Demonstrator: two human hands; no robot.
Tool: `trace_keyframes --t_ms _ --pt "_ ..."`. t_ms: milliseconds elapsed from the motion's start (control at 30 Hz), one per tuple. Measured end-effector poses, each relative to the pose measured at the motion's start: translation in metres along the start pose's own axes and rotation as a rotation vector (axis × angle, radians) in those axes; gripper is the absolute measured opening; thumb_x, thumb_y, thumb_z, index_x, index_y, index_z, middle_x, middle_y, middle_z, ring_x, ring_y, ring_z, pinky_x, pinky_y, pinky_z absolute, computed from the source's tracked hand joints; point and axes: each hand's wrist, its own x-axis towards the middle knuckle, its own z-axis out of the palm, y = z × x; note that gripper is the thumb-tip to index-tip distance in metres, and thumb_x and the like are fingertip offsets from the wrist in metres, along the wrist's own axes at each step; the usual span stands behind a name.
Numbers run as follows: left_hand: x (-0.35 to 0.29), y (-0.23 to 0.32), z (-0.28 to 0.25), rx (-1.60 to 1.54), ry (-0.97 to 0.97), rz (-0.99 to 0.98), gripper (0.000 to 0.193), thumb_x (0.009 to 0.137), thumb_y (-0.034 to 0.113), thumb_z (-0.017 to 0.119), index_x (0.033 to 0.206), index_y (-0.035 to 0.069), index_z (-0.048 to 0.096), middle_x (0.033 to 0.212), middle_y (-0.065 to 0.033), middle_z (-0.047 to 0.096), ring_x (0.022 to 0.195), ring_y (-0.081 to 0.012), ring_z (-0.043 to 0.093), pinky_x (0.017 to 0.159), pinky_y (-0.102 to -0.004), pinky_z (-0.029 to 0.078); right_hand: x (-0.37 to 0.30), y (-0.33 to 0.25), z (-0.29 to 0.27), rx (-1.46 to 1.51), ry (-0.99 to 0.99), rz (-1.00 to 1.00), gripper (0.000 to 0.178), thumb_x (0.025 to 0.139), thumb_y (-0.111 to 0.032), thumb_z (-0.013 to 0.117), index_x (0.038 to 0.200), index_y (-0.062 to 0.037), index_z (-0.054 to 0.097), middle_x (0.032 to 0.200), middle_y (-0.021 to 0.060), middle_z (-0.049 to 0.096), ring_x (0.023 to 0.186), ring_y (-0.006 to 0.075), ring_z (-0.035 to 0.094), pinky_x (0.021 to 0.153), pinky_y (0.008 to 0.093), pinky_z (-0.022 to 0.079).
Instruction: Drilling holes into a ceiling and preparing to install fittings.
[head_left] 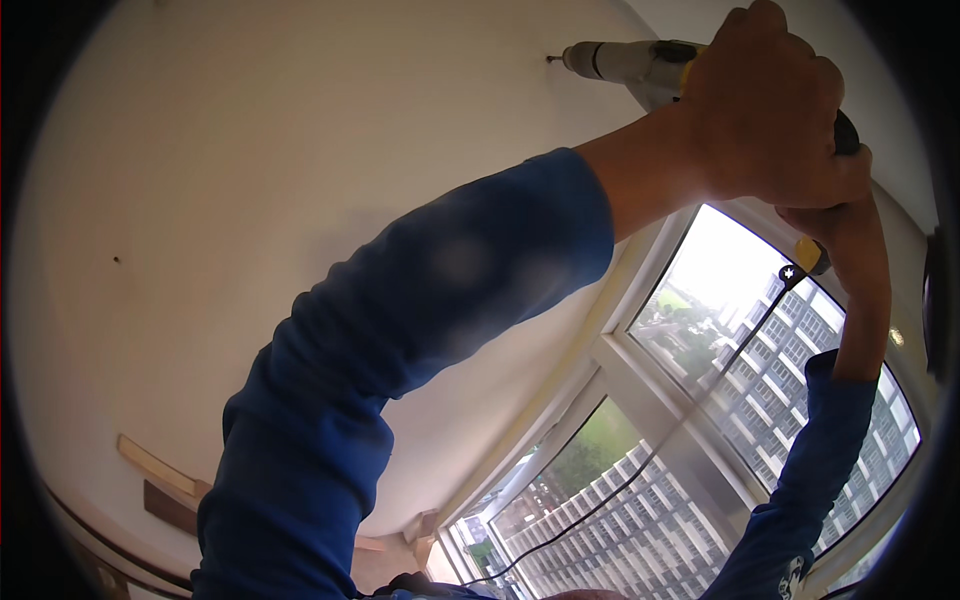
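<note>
A power drill (635,65), grey with yellow and black parts, is held high at the upper right and points left. Its bit (554,59) meets the pale wall (330,130); how deep it sits I cannot tell. My left hand (765,115) is wrapped over the rear of the drill's body, covering much of it. Below it, my right hand (852,235) is closed round the handle, with its fingers partly hidden. From the yellow and black handle end, a dark power cord (640,470) runs down to the lower middle.
A small dark hole (116,260) marks the wall at left. Behind my right arm is a framed window (685,440), with a tall building outside. Wooden strips (158,465) show at lower left. A dark object (935,305) stands at the right edge.
</note>
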Motion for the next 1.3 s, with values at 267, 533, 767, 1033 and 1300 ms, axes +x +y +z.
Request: trace_keyframes --t_ms 267,533,767,1033,1300 --pt "0.001 -0.008 0.010 -0.033 -0.043 0.041 0.038 0.084 0.032 0.066 0.072 -0.005 0.063 0.064 -0.0194 0.059 0.074 -0.0304 0.051 0.070 -0.0433 0.044 0.001 0.011 -0.005 -0.034 -0.008 0.023 0.057 0.073 -0.020 0.083 0.121 0.0012 0.060 0.098 0.0104 0.069 0.088 0.0193 0.068 0.079 0.0325 0.054" --pt "-0.008 -0.016 0.027 0.045 -0.087 -0.020 0.038 0.083 0.032 0.065 0.069 -0.003 0.061 0.060 -0.0182 0.057 0.068 -0.0296 0.049 0.066 -0.0430 0.043 -0.007 0.008 0.012 0.024 0.055 -0.012 0.062 0.072 -0.018 0.085 0.124 0.0023 0.057 0.103 0.0119 0.068 0.090 0.0188 0.067 0.080 0.0324 0.053" --pt "0.006 -0.024 0.112 0.572 -0.484 -0.396 0.038 0.084 0.032 0.065 0.070 -0.003 0.061 0.062 -0.0189 0.058 0.069 -0.0299 0.050 0.066 -0.0430 0.043 -0.002 0.004 0.015 0.040 0.043 -0.052 0.061 0.072 -0.018 0.085 0.124 0.0012 0.058 0.104 0.0121 0.068 0.093 0.0207 0.067 0.083 0.0323 0.052" --pt "-0.006 -0.012 0.003 -0.099 -0.129 0.049 0.039 0.085 0.032 0.064 0.073 -0.005 0.062 0.065 -0.0198 0.060 0.074 -0.0302 0.051 0.070 -0.0434 0.045 -0.007 0.006 0.008 0.029 0.020 0.004 0.060 0.072 -0.015 0.084 0.124 0.0002 0.059 0.099 0.0108 0.069 0.091 0.0203 0.068 0.082 0.0309 0.052" --pt "0.033 -0.037 0.148 0.406 -0.547 -0.371 0.039 0.087 0.032 0.062 0.072 -0.003 0.061 0.061 -0.0168 0.056 0.069 -0.0273 0.048 0.066 -0.0416 0.042 0.002 0.000 0.006 -0.081 0.040 -0.062 0.054 0.074 -0.014 0.084 0.121 0.0001 0.062 0.099 0.0108 0.070 0.087 0.0195 0.069 0.080 0.0313 0.054"
